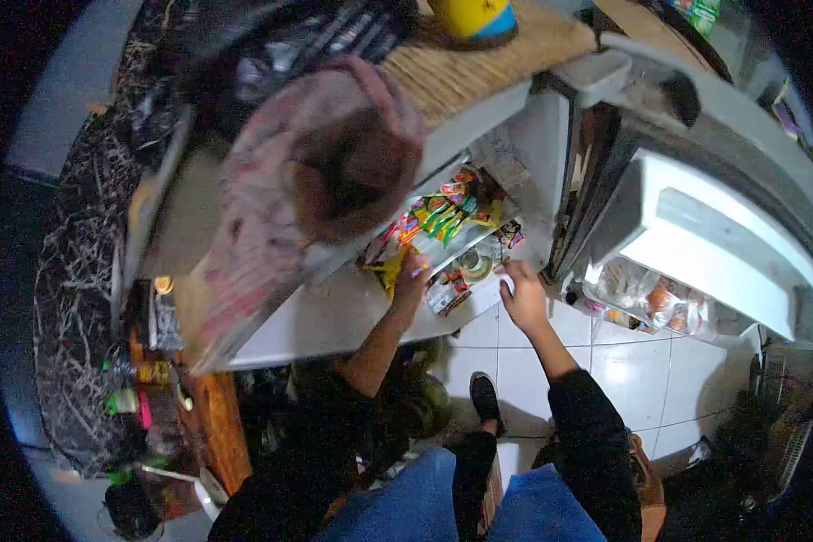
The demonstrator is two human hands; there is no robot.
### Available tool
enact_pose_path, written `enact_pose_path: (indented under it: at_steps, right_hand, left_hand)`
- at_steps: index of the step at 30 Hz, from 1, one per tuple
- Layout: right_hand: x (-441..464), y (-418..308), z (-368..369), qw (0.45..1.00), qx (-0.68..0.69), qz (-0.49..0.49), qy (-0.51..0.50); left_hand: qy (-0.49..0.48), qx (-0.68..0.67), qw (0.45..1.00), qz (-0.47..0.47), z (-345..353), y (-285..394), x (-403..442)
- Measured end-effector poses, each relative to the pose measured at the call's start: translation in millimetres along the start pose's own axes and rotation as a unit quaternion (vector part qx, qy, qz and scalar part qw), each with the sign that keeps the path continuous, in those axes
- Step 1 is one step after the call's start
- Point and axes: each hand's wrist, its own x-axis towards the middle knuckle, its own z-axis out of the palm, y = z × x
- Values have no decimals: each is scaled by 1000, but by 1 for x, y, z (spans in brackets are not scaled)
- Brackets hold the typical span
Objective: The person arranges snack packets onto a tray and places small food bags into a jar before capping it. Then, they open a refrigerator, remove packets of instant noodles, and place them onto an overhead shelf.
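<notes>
Colourful snack packets (447, 212) lie heaped on a pale shelf inside an open white cabinet that looks like a refrigerator. My left hand (410, 282) is at the near left end of this shelf, beside a yellow packet (387, 268). Its fingers are blurred, so I cannot make out whether they grip anything. To the right, my right hand (524, 296) reaches toward the lower compartment with thumb and fingers apart, and nothing shows in it. Just left of it sits a round, clear, ring-shaped item (474, 265). More small packets (447, 294) lie below the shelf.
At the right, the open door carries a white bin (723, 244) and a rack of bagged items (659, 303). A pinkish cloth (271, 208) hangs over the cabinet's left side. A yellow and blue container (474, 18) stands on the woven top. White floor tiles (623, 370) lie below.
</notes>
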Motion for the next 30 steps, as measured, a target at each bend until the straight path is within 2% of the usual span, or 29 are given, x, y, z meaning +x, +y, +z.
enact_pose_path:
  at_steps: [1, 3, 4, 5, 6, 7, 8, 9, 10, 11, 12, 13, 14, 15, 16, 17, 18, 19, 20, 21, 22, 23, 25, 26, 27, 29, 30]
  right_hand:
    - [19, 10, 16, 1000, -1, 19, -2]
    - [60, 31, 39, 1000, -16, -7, 13]
    - [78, 25, 43, 998, -24, 65, 3]
    - [95, 20, 44, 990, -30, 137, -7]
    - [115, 35, 57, 990, -31, 137, 3]
    - [136, 48, 72, 990, 77, 114, 30]
    - [153, 58, 85, 978, 184, 86, 54]
    - [164, 59, 90, 977, 186, 84, 58]
    - [174, 58, 96, 993, 46, -25, 101]
    - [184, 60, 99, 976, -98, -130, 142]
    - [195, 61, 101, 966, -46, -220, 126]
    - [201, 62, 106, 966, -44, -219, 131]
    - [206, 59, 112, 987, 56, -118, 89]
    - [212, 54, 113, 987, 156, -17, 46]
    - [219, 54, 117, 976, 208, 46, 52]
    - [223, 50, 117, 975, 210, 43, 55]
    - [227, 45, 116, 987, 106, 82, 86]
    - [230, 40, 116, 986, 0, 119, 114]
    - [233, 36, 113, 986, 1, 117, 118]
    - [235, 33, 111, 982, 88, 144, 89]
    - [237, 32, 109, 968, 173, 171, 59]
    - [237, 31, 108, 946, 257, 197, 27]
    - [234, 30, 106, 874, 418, 245, -38]
    - [230, 26, 103, 826, 493, 265, -71]
    - [226, 22, 98, 826, 493, 265, -71]
    - [218, 10, 87, 776, 535, 310, -123]
    - [225, 18, 101, 775, 537, 309, -124]
  left_hand:
    - [1, 25, 995, 101, 8, -25, 36]
    - [-15, -84, 986, 143, 31, 4, 64]
    - [13, -129, 986, 103, 45, 9, 83]
    - [-25, 10, 996, 85, 43, 6, 108]
    - [-34, -66, 996, 47, 47, 26, 113]
    - [-43, -140, 989, 6, 51, 47, 114]
    - [-46, -139, 989, 11, 55, 46, 131]
    - [-20, -143, 989, -35, 59, 42, 149]
    - [7, -147, 986, -80, 63, 37, 164]
    - [5, -144, 987, -75, 66, 39, 167]
    - [22, -200, 972, -117, 71, 41, 171]
    - [39, -255, 953, -159, 74, 43, 173]
    - [34, -301, 937, -172, 76, 39, 179]
    - [34, -299, 939, -169, 79, 38, 184]
    - [46, -364, 913, -181, 82, 36, 188]
    - [57, -427, 882, -192, 84, 34, 192]
    - [56, -464, 863, -194, 83, 32, 195]
    - [55, -463, 864, -191, 82, 30, 198]
    - [45, -471, 858, -201, 80, 28, 201]
    - [35, -480, 851, -211, 77, 40, 192]
    - [67, -418, 879, -218, 78, 51, 180]
    - [66, -417, 880, -218, 79, 54, 177]
    - [147, -363, 905, -167, 76, 61, 170]
    - [-52, -322, 945, 23, 72, -65, 262]
    - [-52, -322, 945, 24, 73, -65, 264]
    - [-39, -282, 956, 73, 66, -51, 269]
    - [-32, -261, 960, 97, 69, -52, 267]
